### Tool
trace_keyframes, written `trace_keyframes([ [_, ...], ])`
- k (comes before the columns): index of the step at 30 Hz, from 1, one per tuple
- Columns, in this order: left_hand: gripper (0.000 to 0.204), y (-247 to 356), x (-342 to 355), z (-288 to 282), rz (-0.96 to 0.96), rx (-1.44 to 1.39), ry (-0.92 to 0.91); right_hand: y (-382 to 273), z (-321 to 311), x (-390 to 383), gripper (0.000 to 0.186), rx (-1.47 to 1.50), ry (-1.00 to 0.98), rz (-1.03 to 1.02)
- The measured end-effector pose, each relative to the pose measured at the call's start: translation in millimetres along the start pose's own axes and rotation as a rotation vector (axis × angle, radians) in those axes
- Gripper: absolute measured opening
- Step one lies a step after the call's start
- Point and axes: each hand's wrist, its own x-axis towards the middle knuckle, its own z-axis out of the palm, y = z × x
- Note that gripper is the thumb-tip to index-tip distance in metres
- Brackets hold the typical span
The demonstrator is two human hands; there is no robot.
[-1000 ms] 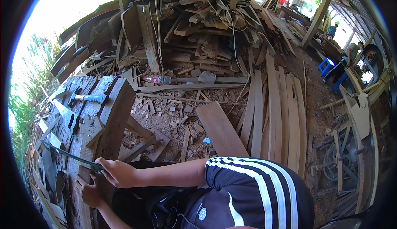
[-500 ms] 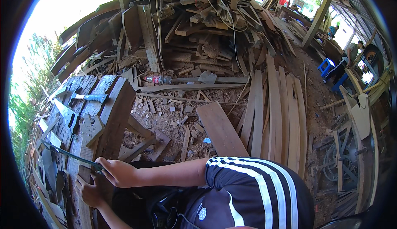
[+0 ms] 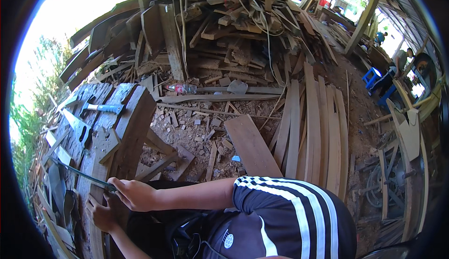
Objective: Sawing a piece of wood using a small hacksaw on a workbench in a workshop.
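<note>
My right hand (image 3: 133,195) is closed round the near end of a long, thin, dark strip (image 3: 86,176). It looks like a handsaw blade seen edge-on and slants away to the left over the workbench (image 3: 133,111). Just below, my left hand (image 3: 100,214) grips a pale wooden board (image 3: 96,242) lying along the bench, thumb apart from the fingers. Where the strip meets the wood is partly hidden by my hands. Farther up the bench lie a blue-handled hammer (image 3: 104,108), a second handsaw (image 3: 77,127) and a small angled wood block (image 3: 107,145).
A large scrap-wood heap (image 3: 234,39) rises beyond the bench. Long planks (image 3: 322,133) lie to the right, and a broad brown board (image 3: 252,144) lies in front of me. Wood chips and offcuts litter the ground. Another person (image 3: 400,62) is at the far right near a blue stool (image 3: 371,76).
The whole view has shifted slightly. The strip's far end appears a little farther right, while both hands keep nearly the same place and hold.
</note>
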Motion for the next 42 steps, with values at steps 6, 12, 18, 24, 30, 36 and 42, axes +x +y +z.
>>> trace_keyframes([
  [6, 0.073, -43, -9, 41, -0.059, -0.027, 0.070, -53, -58, -49, 0.053, -0.076, -0.142, 0.085],
  [12, 0.074, 0, 2, 5, 0.034, -0.128, 0.149, -125, -165, -67, 0.053, -0.253, -0.253, 0.134],
  [18, 0.074, 10, -1, -13, -0.035, 0.004, 0.126, -66, -95, -22, 0.050, -0.195, -0.134, -0.203],
  [24, 0.072, 2, -6, -16, -0.108, -0.077, 0.018, -126, -116, 7, 0.047, -0.210, -0.278, 0.265],
  [30, 0.072, 1, 0, -10, -0.068, -0.033, 0.136, -118, -141, -37, 0.047, -0.226, -0.165, 0.106],
  [36, 0.075, 8, 2, -1, -0.088, -0.090, 0.081, -25, -32, 36, 0.044, -0.203, -0.053, -0.271],
  [42, 0.074, 4, -1, -11, -0.095, -0.085, 0.059, -92, -118, -23, 0.046, -0.241, -0.227, 0.078],
])
